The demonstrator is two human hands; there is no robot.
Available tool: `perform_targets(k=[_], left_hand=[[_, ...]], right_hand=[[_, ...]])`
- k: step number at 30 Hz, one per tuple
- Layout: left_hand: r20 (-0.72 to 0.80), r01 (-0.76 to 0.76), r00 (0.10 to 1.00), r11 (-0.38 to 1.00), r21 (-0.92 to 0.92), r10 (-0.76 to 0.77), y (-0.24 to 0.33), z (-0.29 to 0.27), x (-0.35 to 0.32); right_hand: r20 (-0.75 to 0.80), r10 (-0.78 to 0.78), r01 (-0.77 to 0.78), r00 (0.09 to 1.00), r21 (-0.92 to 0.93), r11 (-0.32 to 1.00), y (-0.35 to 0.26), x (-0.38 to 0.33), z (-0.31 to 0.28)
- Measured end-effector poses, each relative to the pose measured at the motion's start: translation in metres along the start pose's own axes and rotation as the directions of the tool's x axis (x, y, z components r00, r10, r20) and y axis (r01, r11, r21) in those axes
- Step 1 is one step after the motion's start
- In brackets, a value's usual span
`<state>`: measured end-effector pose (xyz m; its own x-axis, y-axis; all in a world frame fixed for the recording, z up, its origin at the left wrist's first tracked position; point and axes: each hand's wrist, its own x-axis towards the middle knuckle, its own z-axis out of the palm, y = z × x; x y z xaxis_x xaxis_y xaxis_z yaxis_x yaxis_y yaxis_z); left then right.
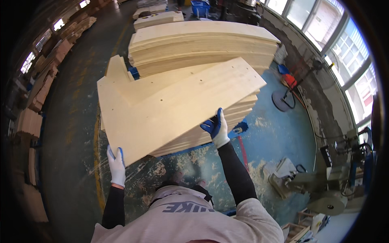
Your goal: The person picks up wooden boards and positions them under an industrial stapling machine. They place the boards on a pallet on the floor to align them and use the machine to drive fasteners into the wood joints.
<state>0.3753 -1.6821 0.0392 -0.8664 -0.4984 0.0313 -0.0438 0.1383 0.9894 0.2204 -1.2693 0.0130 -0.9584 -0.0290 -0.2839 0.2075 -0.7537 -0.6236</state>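
Note:
A pale wooden board (174,99) with several small dark holes slants across the stack in front of me, its right end farther away than its left. My left hand (116,164), in a white glove with blue fingertips, grips the board's near left corner. Farther along the near long edge, my right hand (218,128) holds the board, blue palm side partly showing; some fingers are hidden at the edge. Beneath lies a stack of similar boards (239,111), with a notched board (117,73) sticking out at the far left.
Behind is a taller stack of boards (202,48). A grey machine (324,188) stands at the right, and a round-based stand (282,100) is near the windowed wall. More wood piles (44,89) line the left side. A blue crate (200,8) sits at the back.

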Motion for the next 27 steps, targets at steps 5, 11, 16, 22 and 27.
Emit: perform_targets(k=[5,11,16,22,27], left_hand=[[-0.099,-0.021,0.995,0.999,0.044,0.025,0.013,0.022,-0.067],[-0.009,-0.130,0.991,0.991,-0.009,0.130,0.031,0.055,-0.130],[0.412,-0.244,0.876,0.967,-0.072,0.251,0.078,0.152,-0.136],[0.838,-0.359,0.517,0.933,0.024,0.178,0.099,0.291,-0.150],[0.968,-0.508,0.220,0.861,0.012,0.117,0.073,0.387,-0.162]], right_hand=[[-0.079,-0.215,0.202,0.973,-0.151,0.968,-0.030,-0.018,-0.009],[-0.062,-0.286,0.290,0.956,0.071,0.954,-0.040,-0.112,-0.131],[-0.335,-0.392,0.494,0.857,0.317,0.809,-0.047,-0.207,-0.237],[-0.578,-0.545,0.726,0.607,0.125,0.677,-0.019,-0.343,-0.323],[-0.754,-0.503,0.804,0.423,0.057,0.591,0.028,-0.414,-0.340]])
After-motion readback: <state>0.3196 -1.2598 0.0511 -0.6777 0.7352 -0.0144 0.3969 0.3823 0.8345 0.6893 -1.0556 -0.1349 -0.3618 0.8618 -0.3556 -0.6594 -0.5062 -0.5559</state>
